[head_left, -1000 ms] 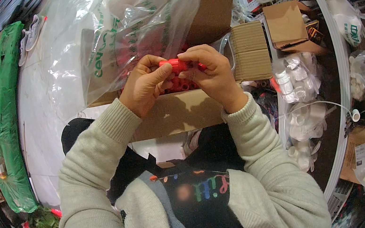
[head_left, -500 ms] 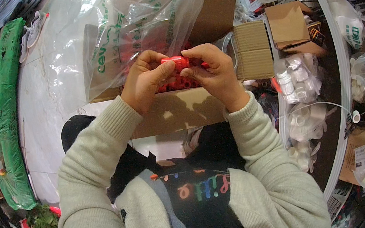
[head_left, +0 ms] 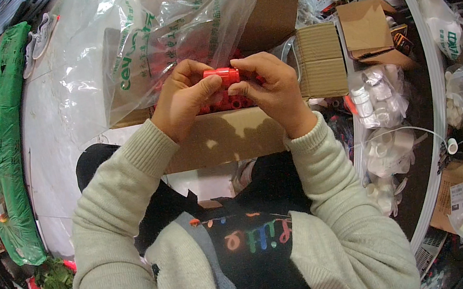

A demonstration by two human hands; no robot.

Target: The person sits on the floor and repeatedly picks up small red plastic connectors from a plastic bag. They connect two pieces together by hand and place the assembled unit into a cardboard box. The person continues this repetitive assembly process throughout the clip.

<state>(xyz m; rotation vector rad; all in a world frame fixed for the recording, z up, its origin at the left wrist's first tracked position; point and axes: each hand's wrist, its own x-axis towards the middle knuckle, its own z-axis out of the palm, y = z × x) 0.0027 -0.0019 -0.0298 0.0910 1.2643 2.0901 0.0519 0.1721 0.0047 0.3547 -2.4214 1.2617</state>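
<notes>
Between my two hands is a short red plastic cylinder (head_left: 222,75), held level above an open cardboard box (head_left: 216,142). My left hand (head_left: 185,98) is closed on its left end, the thumb lying along the near side. At the right end, my right hand (head_left: 272,86) pinches it with thumb and index finger. Several red tubular plastic pieces (head_left: 237,102) lie in the box below, partly hidden by my hands. A clear plastic bag (head_left: 183,28) with green print covers the far part of the box.
A cardboard flap (head_left: 320,61) sticks out on the box's right. Farther right are a white metal rack (head_left: 430,52), bags of white fittings (head_left: 380,100) and a smaller carton (head_left: 365,29). A long green wrapped bundle (head_left: 8,149) lies on the left.
The red cylinder has turned slightly between my fingers, and my right fingertips have shifted a little at its end. Both hands otherwise stay in place.
</notes>
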